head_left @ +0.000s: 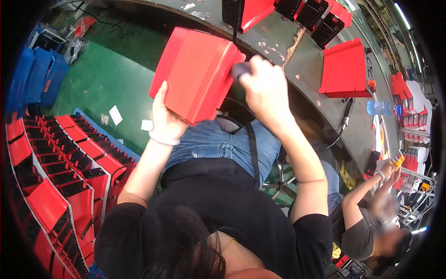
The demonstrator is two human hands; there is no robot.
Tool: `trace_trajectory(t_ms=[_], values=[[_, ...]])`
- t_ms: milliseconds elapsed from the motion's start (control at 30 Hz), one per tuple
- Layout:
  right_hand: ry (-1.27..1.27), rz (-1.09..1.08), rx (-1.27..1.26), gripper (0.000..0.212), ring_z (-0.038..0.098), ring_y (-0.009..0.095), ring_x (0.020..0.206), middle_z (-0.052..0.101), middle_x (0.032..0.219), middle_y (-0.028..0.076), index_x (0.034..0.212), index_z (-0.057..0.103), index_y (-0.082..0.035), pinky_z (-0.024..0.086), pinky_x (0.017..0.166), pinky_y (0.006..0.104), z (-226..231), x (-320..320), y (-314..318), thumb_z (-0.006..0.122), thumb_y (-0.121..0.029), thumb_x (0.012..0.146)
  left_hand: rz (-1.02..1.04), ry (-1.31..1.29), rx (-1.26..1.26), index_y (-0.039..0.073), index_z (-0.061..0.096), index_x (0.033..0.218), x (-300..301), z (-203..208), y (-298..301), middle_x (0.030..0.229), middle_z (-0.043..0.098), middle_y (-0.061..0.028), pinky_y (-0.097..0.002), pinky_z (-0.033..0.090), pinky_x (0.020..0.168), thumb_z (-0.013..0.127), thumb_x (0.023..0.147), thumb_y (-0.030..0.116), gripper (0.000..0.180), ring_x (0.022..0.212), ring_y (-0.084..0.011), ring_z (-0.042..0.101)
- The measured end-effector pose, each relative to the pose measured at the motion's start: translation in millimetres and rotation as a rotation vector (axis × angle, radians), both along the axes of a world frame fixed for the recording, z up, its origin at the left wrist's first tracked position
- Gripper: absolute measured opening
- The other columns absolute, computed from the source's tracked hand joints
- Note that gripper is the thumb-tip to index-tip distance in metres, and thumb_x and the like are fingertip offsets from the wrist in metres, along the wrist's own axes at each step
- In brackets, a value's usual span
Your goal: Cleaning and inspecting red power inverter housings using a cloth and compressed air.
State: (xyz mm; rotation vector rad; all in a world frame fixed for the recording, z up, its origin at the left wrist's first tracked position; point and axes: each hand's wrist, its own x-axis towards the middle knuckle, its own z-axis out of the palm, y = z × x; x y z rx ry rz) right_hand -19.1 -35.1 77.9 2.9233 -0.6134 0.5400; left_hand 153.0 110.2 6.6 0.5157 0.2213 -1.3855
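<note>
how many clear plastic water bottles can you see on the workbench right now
1: a clear water bottle lying on its side near the right end of the workbench, beyond the red casing. Others may be hidden by the clutter further right.

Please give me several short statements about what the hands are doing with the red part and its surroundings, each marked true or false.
1. The left hand holds the red ribbed casing from below. True.
2. The right hand rests flat on the workbench, away from the casing. False: it presses a small dark pad against the casing's right edge.
3. A white bracelet sits on the left wrist. True.
4. The crates on the person's left hold blue bottles. False: the trays hold red and black casings.
5. A clear water bottle lies on the workbench to the right. True.
6. No one else is in view. False: a co-worker sits at the lower right.
</note>
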Motion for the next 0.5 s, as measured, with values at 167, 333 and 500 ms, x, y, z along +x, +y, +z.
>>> trace_trajectory(t_ms=[167, 333, 500], values=[[0.135, 0.250, 0.255, 0.009, 0.051, 0.021, 0.083, 0.048, 0.083, 0.005, 0.080, 0.064, -0.013, 0.038, 0.069, 0.0351, -41, -16, 60, 0.057, -0.016, 0.074, 0.027, -0.023, 0.022, 0.011, 0.047, 0.133, 12, 0, -10, 0.130, 0.055, -0.0119, -0.0502, 0.046, 0.095, 0.049, 0.090, 0.053, 0.060, 0.119, -0.0289, 0.053], [0.068, 0.312, 0.438, 0.010, 0.054, 0.024, 0.076, 0.052, 0.081, 0.006, 0.071, 0.061, -0.011, 0.040, 0.064, 0.0354, -22, -32, 41, 0.061, -0.006, 0.063, -0.013, 0.094, -0.243, 0.010, 0.046, 0.134, 12, 12, -12, 0.133, 0.053, -0.0137, -0.0521, 0.041, 0.102, 0.053, 0.091, 0.047, 0.058, 0.122, -0.0313, 0.051], [-0.558, 0.148, 0.866, 0.015, 0.060, 0.017, 0.083, 0.063, 0.092, 0.008, 0.099, 0.064, 0.000, 0.047, 0.078, 0.0278, -8, -44, 3, 0.056, 0.002, 0.086, 0.063, 0.038, -0.151, 0.006, 0.046, 0.134, 9, 14, -8, 0.132, 0.052, -0.0134, -0.0499, 0.042, 0.102, 0.052, 0.093, 0.042, 0.054, 0.121, -0.0313, 0.051]])
